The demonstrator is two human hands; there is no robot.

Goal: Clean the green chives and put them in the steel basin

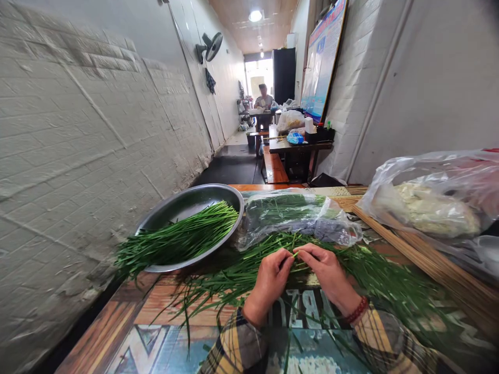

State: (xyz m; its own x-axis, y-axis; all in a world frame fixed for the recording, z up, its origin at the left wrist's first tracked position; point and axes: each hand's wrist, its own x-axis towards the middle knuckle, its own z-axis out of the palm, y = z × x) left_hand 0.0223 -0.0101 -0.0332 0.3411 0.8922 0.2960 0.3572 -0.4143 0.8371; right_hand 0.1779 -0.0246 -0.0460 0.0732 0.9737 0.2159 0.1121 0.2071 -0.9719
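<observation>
Close together over the table, both hands pinch at the pale end of a green chive stalk (pixel 295 254). My left hand (pixel 271 278) is closed, thumb against forefinger. My right hand (pixel 326 272), below a red bead bracelet (pixel 356 310), is also closed, its fingertips meeting the left ones at the stalk. Loose chives (pixel 234 278) lie under and around the hands, with more spread at the right. To the left, a metal basin (pixel 187 267) holds a bundle of chives (pixel 187 228) whose leaves hang over its rim. A clear plastic bag of chives (pixel 280 210) lies behind the hands.
Long thin wooden sticks (pixel 413 249) lie at the right, beside a clear plastic bag with pale contents (pixel 432 208). A white wall (pixel 78 156) runs along the left. Farther back stand another table (pixel 290 147), a bench (pixel 275 166) and a seated person (pixel 264 97).
</observation>
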